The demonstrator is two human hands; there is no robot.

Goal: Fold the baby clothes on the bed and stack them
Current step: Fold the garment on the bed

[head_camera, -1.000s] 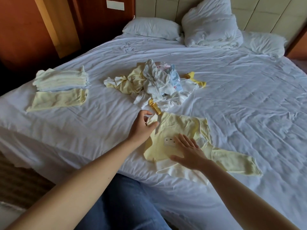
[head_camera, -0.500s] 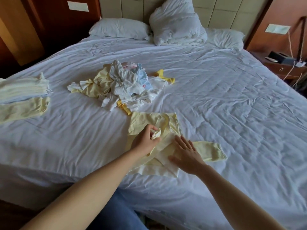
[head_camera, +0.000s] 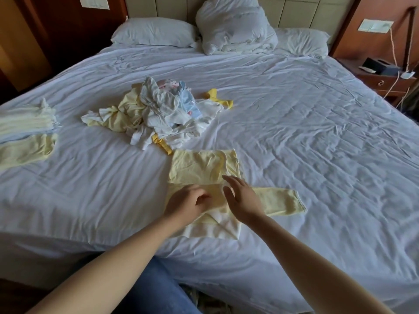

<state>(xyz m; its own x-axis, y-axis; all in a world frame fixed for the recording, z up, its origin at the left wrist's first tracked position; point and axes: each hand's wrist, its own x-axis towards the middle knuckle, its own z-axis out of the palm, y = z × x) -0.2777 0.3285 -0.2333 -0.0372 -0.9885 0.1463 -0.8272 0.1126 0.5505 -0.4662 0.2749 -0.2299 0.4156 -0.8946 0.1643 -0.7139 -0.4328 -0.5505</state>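
The left hand's fingers (head_camera: pixel 204 197) are curled, pinching a sleeve folded across the yellow baby top (head_camera: pixel 199 166); the left hand (head_camera: pixel 187 203) rests on that top's near half. Just beside it, the right hand (head_camera: pixel 243 200) is spread with straight fingers over the top's middle, though contact cannot be judged. The top's other sleeve (head_camera: pixel 281 201) lies flat, stretched out to the right. Beyond the top sits the loose pile (head_camera: pixel 158 114) of unfolded clothes, and far left of it the folded stack (head_camera: pixel 25 120), all on the white bed (head_camera: pixel 317 143).
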